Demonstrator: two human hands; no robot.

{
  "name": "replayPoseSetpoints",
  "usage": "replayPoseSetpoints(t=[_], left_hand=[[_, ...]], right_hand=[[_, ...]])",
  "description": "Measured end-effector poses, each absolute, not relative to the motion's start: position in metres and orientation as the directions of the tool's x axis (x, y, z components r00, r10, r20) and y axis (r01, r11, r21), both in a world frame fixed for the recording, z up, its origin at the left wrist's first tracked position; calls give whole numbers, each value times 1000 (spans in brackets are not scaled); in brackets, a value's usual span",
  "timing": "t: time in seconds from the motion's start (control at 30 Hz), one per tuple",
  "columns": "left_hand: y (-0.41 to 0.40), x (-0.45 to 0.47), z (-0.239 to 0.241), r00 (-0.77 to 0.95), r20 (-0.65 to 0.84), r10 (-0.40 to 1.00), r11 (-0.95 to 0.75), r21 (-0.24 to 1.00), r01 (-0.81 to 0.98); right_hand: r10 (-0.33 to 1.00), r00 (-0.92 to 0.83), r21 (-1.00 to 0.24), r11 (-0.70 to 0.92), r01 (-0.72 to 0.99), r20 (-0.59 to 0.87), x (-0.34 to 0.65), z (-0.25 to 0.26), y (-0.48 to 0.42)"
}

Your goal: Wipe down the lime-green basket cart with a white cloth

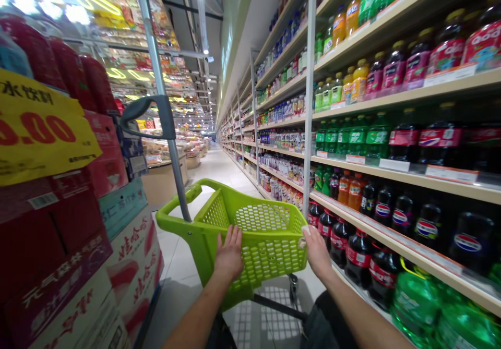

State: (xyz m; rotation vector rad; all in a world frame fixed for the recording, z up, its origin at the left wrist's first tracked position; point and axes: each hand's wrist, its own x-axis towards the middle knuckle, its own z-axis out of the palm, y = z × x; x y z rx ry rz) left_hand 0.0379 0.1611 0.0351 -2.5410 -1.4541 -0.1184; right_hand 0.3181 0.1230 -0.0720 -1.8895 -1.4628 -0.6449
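Observation:
A lime-green plastic shopping basket (270, 250) on wheels stands in a supermarket aisle in front of me, tilted slightly. My left hand (229, 255) lies flat against its near wall, fingers stretched up to the rim. My right hand (316, 250) grips the basket's near right corner, fingers curled over the rim. The basket looks empty inside. Its grey pull handle (151, 113) rises on a metal pole (178, 174) from the basket's left side.
Shelves of soft-drink bottles (391, 140) line the right side, dark cola bottles (371, 255) lowest. Stacked red and white cartons (78, 244) with a yellow price sign (39, 130) stand on the left. The tiled aisle (219, 169) runs ahead past further displays.

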Motion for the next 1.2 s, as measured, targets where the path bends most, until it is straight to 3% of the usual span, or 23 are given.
replayPoseSetpoints(t=[0.1,0.27,0.47,0.53,0.7,0.77,0.9,0.97,1.2], left_hand=[[161,41,35,502,172,848,-480,-151,864],[160,41,38,519,168,838,-498,-153,854],[160,42,34,523,192,830,-502,-147,852],[159,43,33,506,206,838,-486,-143,862],[157,42,35,509,194,838,-486,-155,860],[157,41,34,515,193,836,-492,-156,857],[158,40,31,508,207,836,-492,-130,861],[157,42,29,498,221,839,-483,-122,867],[157,40,26,514,234,825,-493,-146,858]], right_hand=[[631,280,-232,-161,959,724,305,-72,129],[661,15,-100,92,991,750,260,-62,149],[668,304,-244,-186,952,679,321,-62,122],[681,314,-245,-199,949,662,315,-61,122],[715,42,-135,74,988,698,252,-56,145],[694,12,-125,112,986,720,258,-58,144],[630,254,-236,-113,965,734,310,-64,127],[615,289,-256,-144,956,734,314,-65,126],[656,-41,-86,160,983,754,242,-60,152]])
